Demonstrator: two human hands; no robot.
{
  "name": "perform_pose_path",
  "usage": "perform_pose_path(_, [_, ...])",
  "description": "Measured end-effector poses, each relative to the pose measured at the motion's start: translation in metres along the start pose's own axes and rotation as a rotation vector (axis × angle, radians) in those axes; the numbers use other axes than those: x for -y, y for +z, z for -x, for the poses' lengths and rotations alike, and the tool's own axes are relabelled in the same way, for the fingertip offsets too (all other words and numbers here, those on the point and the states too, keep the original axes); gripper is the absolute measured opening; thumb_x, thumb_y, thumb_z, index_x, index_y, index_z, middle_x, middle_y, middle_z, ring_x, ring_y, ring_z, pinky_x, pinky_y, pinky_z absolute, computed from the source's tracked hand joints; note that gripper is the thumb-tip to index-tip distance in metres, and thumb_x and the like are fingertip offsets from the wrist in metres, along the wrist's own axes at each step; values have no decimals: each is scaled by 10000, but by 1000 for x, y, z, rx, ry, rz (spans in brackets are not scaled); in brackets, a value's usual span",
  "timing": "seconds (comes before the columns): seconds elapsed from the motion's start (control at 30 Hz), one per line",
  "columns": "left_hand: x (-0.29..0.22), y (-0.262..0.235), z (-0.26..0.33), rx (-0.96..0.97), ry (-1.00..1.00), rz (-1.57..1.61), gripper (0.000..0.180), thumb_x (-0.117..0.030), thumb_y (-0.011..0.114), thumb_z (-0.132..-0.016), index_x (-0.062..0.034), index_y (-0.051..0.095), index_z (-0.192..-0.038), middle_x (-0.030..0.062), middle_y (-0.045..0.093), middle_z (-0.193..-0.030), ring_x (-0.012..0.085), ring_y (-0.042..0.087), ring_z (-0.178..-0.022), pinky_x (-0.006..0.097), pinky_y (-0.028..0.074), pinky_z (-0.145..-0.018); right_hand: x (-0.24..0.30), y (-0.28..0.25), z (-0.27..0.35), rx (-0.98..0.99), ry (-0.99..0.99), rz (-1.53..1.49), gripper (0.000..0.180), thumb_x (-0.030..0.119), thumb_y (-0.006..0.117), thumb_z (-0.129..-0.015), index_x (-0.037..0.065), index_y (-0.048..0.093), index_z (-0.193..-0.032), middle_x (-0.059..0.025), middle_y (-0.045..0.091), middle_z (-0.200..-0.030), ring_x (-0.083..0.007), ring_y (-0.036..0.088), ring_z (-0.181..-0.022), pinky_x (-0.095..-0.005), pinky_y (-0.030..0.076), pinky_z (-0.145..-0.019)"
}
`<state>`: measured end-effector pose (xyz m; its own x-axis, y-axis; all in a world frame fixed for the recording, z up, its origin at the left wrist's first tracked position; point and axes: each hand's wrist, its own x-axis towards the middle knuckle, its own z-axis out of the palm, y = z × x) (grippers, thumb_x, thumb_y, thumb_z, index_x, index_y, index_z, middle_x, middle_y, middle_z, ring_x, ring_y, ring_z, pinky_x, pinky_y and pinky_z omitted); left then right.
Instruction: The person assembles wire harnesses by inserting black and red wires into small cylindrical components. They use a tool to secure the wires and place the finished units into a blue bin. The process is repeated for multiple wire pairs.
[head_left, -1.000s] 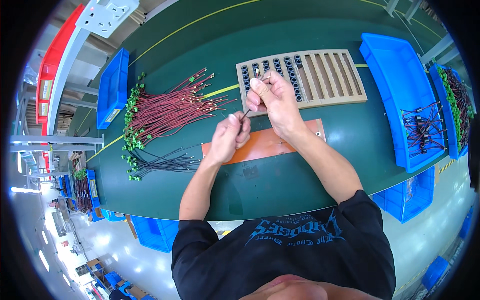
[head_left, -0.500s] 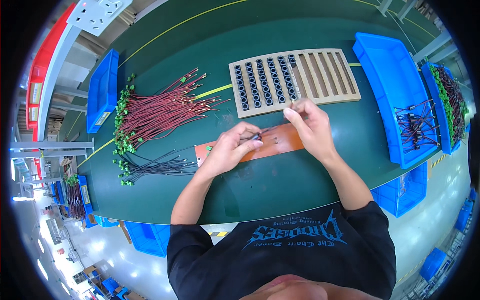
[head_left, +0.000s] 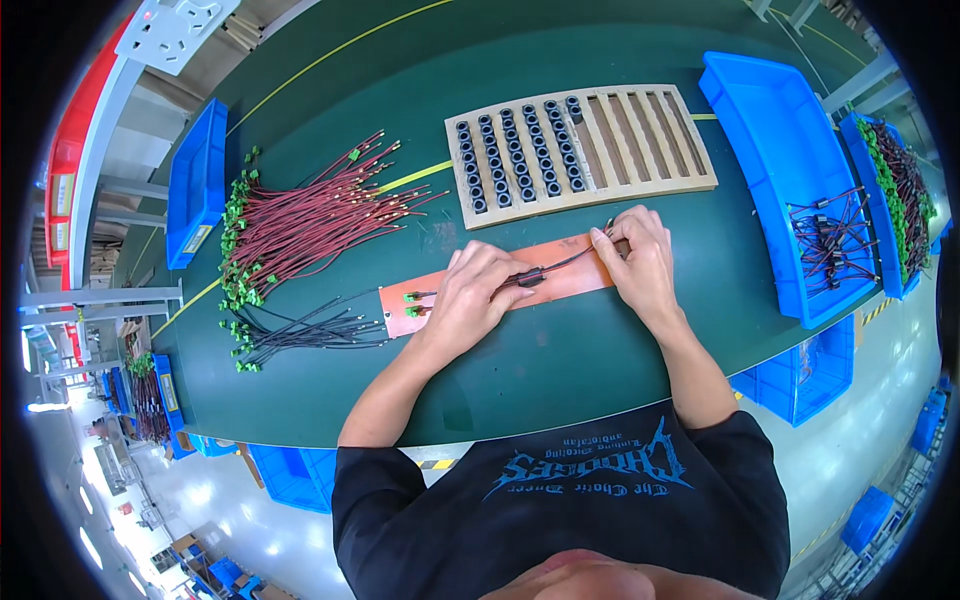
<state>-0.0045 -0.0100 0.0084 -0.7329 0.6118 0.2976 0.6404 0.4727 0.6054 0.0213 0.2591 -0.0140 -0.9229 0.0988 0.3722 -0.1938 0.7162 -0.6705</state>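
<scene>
Over an orange board [head_left: 570,254] lies a wire harness with a black ferrite core [head_left: 530,277] on it. My left hand [head_left: 474,294] is closed on the harness, thumb and fingertips at the core's left end. Two green connectors [head_left: 412,304] stick out on the left side of that hand. Further right, my right hand [head_left: 640,262] pinches the harness's wires near their tips. Dark wires [head_left: 575,258] run fairly straight between core and right hand. Behind the board stands a slotted tan tray [head_left: 590,200], its left rows holding several black ring-ended cores [head_left: 507,150].
Red wires [head_left: 310,215] with green connectors lie in a pile at left; black wires [head_left: 310,328] lie nearer. A blue bin [head_left: 195,185] stands far left. At right, a blue bin [head_left: 745,110] holds finished-looking harnesses, beside another full bin [head_left: 895,205]. A power strip [head_left: 175,30] hangs upper left.
My right hand has moved right and down from the tray's edge. The wires now stretch across the board, and the core and green connectors show more plainly. The whole view has shifted slightly.
</scene>
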Motion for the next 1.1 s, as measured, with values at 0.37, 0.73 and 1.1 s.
perform_pose_path(0.37, [-6,7,6,-99,72,-145,386,-99,851,-764,-47,753,-1133,65,666,-1044,269,622,-987,395,467,-802,4,-1,-1,22,8,16,215,146,793,-895,35,649,-780,-72,624,-919,-268,573,-895,-410,416,-788])
perform_pose_path(0.73, [-8,14,2,-79,71,-122,356,-124,840,-803,-39,734,-1132,74,656,-1040,275,617,-980,404,475,-806,2,1,-4,-11,-32,-36,203,122,798,-897,37,632,-815,-88,655,-945,-269,599,-874,-393,438,-785])
perform_pose_path(1.1, [-3,10,6,-149,58,203,322,-25,831,-821,-19,696,-1114,123,696,-1092,281,687,-942,394,555,-832,41,2,2,137,414,-1069,523,-29,755,-932,17,541,-1406,-79,688,-1076,-175,686,-1040,-316,560,-963])
